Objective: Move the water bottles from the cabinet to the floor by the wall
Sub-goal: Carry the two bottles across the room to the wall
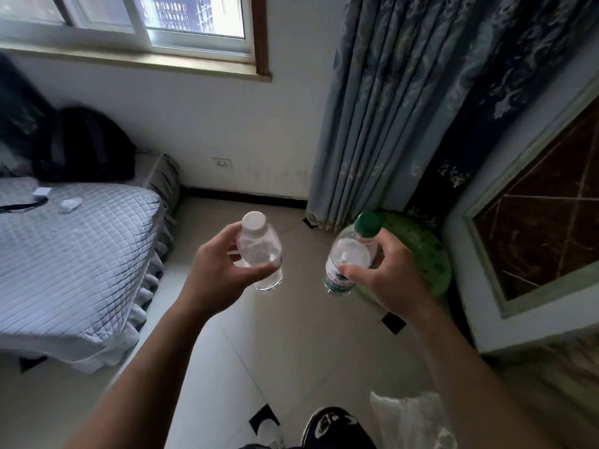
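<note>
**Water bottles aloft: white-capped bottle (259, 251) in the left hand (220, 270), green-capped bottle (348, 254) in the right hand (385, 277)**

Both arms are stretched out in front and each hand has a bottle, carried above the pale tiled floor (291, 335). On the left, the fingers curl round the far side of the clear, label-free bottle and the thumb presses across its near side. That bottle stands close to upright with its white cap toward the camera. On the right, the thumb lies across the front of the second bottle just above its green-and-white label, and the fingers wrap round behind. This one tilts, with its green cap leaning away to the right. The two bottles are near each other but apart, and neither touches the floor.

Straight ahead is the white wall (210, 124) with a dark skirting strip, a socket (222, 163) low down and a window (162, 17) up top. Left of the hands sits a bed (64, 254) with a grey quilted cover, and a black backpack (84, 144) rests at its far end. On the right a blue patterned curtain (405, 108) hangs to the floor. A green round plastic thing (431, 254) peeks out behind the right hand. Further right is a pale-framed brown marble-look panel (534, 222). Down at the near edge there is a black shoe (334, 426) beside a clear plastic bag (415, 419).
</note>
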